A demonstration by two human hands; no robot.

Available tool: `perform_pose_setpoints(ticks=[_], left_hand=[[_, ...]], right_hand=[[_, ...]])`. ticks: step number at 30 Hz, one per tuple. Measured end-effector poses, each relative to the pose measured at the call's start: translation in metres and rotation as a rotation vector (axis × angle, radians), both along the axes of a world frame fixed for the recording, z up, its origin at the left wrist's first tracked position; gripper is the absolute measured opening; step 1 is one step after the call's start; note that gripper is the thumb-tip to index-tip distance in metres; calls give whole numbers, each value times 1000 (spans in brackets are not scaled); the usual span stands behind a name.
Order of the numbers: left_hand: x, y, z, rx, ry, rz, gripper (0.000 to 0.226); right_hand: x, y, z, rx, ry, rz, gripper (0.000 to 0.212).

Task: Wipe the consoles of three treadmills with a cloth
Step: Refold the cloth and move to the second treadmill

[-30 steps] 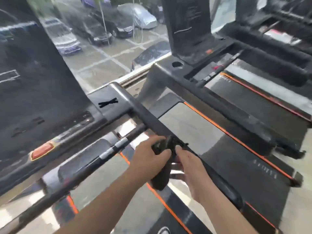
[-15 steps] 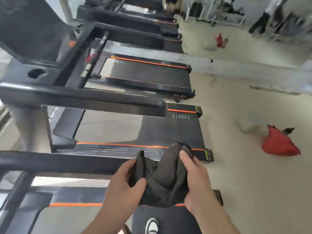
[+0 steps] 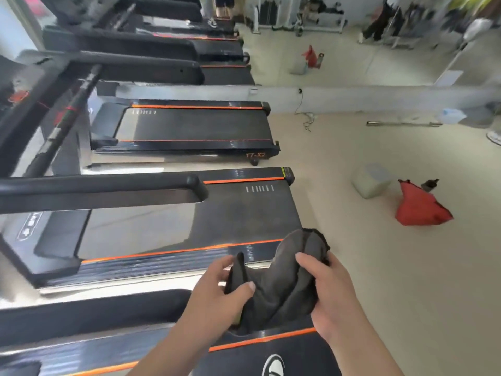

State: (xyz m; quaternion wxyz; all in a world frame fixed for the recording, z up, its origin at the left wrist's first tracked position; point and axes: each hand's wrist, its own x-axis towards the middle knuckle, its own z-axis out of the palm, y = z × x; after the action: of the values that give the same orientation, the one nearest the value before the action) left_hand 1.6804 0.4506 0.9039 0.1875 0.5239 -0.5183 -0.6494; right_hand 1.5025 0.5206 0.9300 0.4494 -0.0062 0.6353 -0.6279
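A dark grey cloth [image 3: 282, 283] hangs bunched between both my hands, low in the middle of the view. My left hand [image 3: 217, 291] pinches its left fold between thumb and fingers. My right hand [image 3: 328, 291] grips its right side, fingers curled round the fabric. Beneath them runs the deck of the nearest treadmill [image 3: 271, 354]. Two more treadmills lie beyond it to the left, one with a black handrail [image 3: 108, 188] and one marked TT-X2 [image 3: 195, 128]. A console edge [image 3: 19, 96] shows blurred at far left.
A row of further treadmills [image 3: 151, 42] extends to the back left. On the beige floor at right lie a red bag [image 3: 417, 207], a pale box [image 3: 370, 183] and a metal bar [image 3: 401, 124]. A person's legs [image 3: 376, 25] and gym racks stand at the back.
My view has swung from the window and console round to the right, onto the treadmill decks and floor. Both hands left the handrail and now hold the cloth spread between them.
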Motion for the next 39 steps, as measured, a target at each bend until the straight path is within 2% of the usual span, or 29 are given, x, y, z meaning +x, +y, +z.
perform_pose_setpoints(ticks=[6, 9, 12, 18, 21, 25, 31, 34, 39], left_hand=[[-94, -7, -11, 152, -3, 44, 43], [-122, -25, -12, 236, 36, 20, 32], [-140, -59, -17, 308, 99, 113, 22], [-147, -157, -25, 421, 305, 254, 43], [-150, -206, -16, 482, 438, 292, 24], [-147, -260, 8, 582, 612, 391, 33], [-140, -334, 28, 611, 680, 607, 40], [-145, -378, 37, 551, 661, 683, 36], [-158, -442, 39, 494, 674, 837, 46]], right_hand=[[-91, -31, 1, -104, -195, 61, 31], [-109, -65, 1, -113, -302, 134, 36], [-121, -109, 1, -121, -363, 194, 35], [-137, -214, 10, -115, -414, 252, 33], [-144, -265, 22, -122, -396, 260, 36], [-157, -325, 41, -156, -415, 324, 41], [-167, -420, 39, -102, -336, 454, 48], [-176, -475, 29, -80, -216, 539, 41], [-196, -569, 22, -40, 72, 787, 28]])
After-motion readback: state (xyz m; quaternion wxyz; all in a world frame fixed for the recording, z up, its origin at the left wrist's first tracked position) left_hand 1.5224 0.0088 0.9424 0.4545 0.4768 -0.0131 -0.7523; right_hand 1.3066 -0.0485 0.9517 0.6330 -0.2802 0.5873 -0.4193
